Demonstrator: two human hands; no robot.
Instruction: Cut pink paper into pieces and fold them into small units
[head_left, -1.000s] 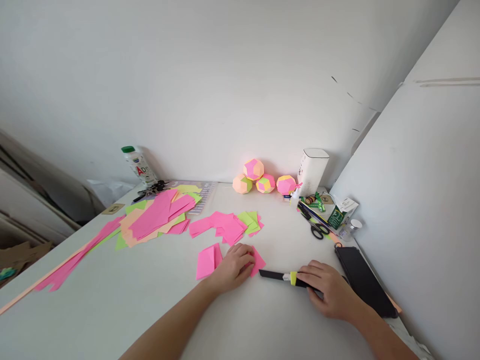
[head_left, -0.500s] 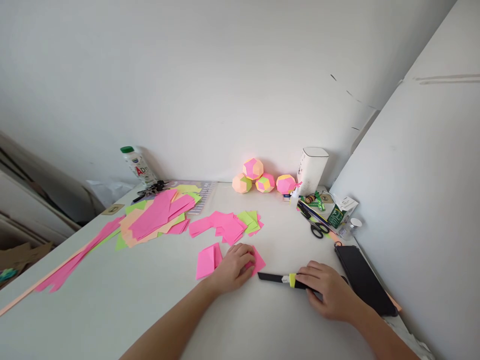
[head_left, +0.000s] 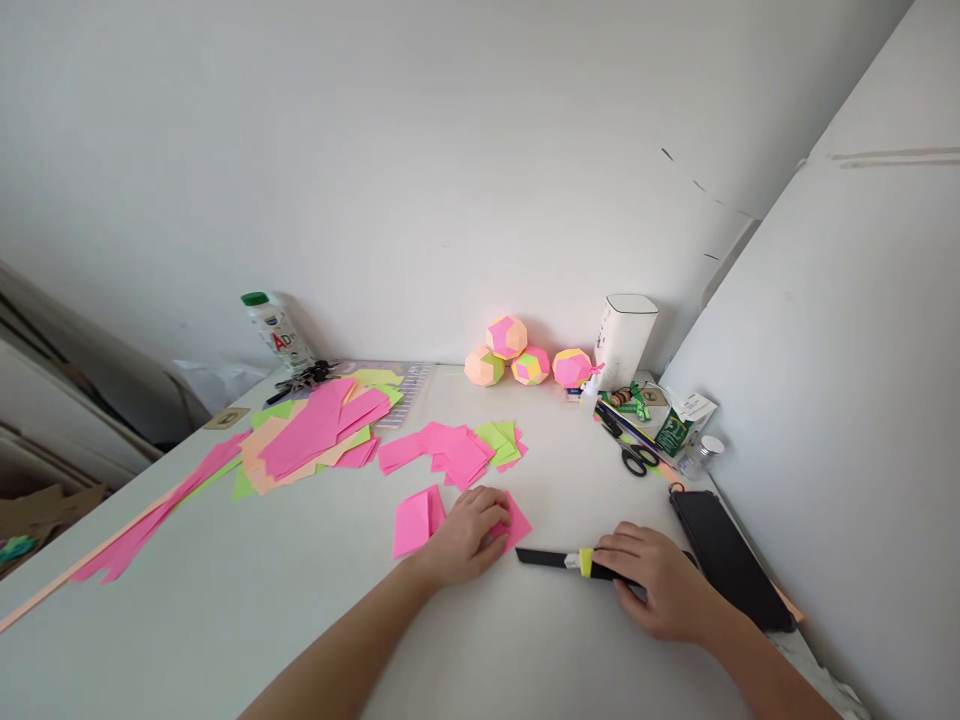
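Note:
My left hand point(head_left: 471, 535) is closed, its curled fingers holding a pink paper piece point(head_left: 520, 518) down on the white table. The fingers hide much of that sheet. In my right hand point(head_left: 654, 580) is a utility knife point(head_left: 586, 562) with a yellow collar and a long black blade. The blade lies low over the table and points left, its tip just beyond the paper's lower corner. Left of my left hand lie pink folded pieces point(head_left: 412, 522). Farther back are a pink pile point(head_left: 457, 452) and several green pieces point(head_left: 496, 440).
Paper polyhedron balls point(head_left: 506, 338) stand by the wall beside a white container point(head_left: 627, 340). To the right are scissors point(head_left: 637, 460), a glue bottle point(head_left: 589, 392) and a black phone-like case point(head_left: 731, 560). Coloured sheets point(head_left: 307, 435) and a white bottle point(head_left: 279, 335) occupy the left.

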